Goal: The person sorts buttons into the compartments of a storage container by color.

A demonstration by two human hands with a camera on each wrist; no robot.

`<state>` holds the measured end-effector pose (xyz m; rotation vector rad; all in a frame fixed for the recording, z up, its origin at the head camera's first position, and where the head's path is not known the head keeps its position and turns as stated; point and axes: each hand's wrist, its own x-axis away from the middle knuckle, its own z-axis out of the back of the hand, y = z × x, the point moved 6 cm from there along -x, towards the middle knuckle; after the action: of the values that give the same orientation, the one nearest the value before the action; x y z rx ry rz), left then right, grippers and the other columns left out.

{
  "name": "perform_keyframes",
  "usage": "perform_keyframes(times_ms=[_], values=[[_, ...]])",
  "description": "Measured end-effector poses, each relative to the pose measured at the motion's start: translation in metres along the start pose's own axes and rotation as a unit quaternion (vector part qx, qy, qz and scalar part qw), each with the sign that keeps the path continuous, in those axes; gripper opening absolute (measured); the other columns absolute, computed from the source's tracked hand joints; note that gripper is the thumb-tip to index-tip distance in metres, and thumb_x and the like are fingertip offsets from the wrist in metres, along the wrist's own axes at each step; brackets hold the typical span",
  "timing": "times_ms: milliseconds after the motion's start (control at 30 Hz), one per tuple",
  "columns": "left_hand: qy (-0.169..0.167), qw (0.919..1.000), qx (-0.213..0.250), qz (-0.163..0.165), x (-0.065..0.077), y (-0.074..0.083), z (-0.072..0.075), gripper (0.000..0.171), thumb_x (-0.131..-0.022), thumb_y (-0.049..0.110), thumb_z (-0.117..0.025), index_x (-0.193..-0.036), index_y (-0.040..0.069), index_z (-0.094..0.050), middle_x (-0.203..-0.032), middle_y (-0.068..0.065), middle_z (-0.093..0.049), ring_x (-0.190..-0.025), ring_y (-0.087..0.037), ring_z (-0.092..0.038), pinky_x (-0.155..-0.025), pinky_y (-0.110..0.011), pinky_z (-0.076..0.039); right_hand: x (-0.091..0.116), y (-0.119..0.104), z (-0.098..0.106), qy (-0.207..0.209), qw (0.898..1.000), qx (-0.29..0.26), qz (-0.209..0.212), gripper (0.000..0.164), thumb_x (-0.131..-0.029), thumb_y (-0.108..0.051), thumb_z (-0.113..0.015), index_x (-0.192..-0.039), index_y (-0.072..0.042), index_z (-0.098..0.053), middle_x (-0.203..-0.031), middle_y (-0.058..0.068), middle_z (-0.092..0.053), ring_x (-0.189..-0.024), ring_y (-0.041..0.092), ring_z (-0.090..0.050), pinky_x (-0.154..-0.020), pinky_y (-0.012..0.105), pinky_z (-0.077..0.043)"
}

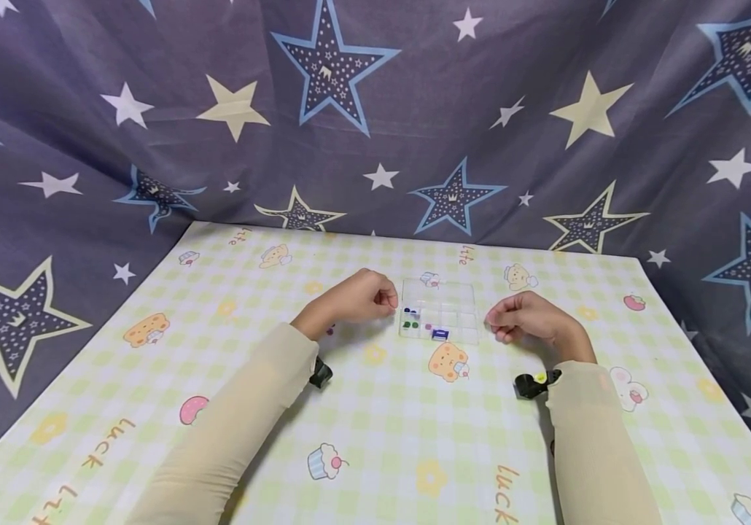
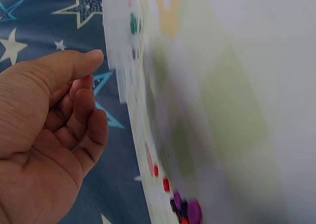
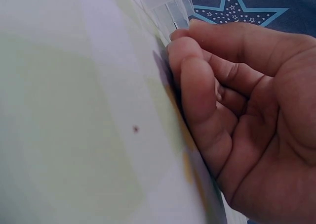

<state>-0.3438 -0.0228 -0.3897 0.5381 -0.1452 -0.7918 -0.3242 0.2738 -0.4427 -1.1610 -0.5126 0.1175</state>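
Note:
A clear plastic compartment box [image 1: 445,318] lies on the table with its lid [image 1: 439,292] raised at the far side. Small dark blue pieces [image 1: 410,312] and green pieces [image 1: 410,325] sit in its left compartments, a pink piece [image 1: 429,327] beside them. Just off the box's left edge is my left hand [image 1: 364,295], its fingers loosely bent and nothing visible between them. My right hand [image 1: 528,318] is beyond the right edge, fingers bent toward the thumb. In the right wrist view its fingertips [image 3: 185,47] overlap the box [image 3: 170,9]; nothing shows in them.
Red, purple and black small pieces [image 2: 182,204] lie on the table near my left hand, mostly behind the forearm in the head view. A blue-and-white item [image 1: 440,335] is at the box's front edge. A star-patterned curtain [image 1: 375,131] hangs behind the checked tablecloth [image 1: 375,430].

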Motion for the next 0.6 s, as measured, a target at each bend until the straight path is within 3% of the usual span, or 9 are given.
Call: perform_keyframes(times_ms=[600], values=[[0.012, 0.9977, 0.023, 0.063, 0.055, -0.062, 0.032, 0.006, -0.092, 0.004, -0.072, -0.088, 0.007, -0.072, -0.078, 0.001, -0.068, -0.067, -0.014, -0.057, -0.068, -0.032, -0.05, 0.0, 0.0, 0.0, -0.001, 1.0, 0.003, 0.0, 0.025, -0.102, -0.01, -0.062, -0.111, 0.013, -0.067, -0.086, 0.013, -0.071, -0.069, 0.014, -0.066, -0.068, 0.03, -0.058]])
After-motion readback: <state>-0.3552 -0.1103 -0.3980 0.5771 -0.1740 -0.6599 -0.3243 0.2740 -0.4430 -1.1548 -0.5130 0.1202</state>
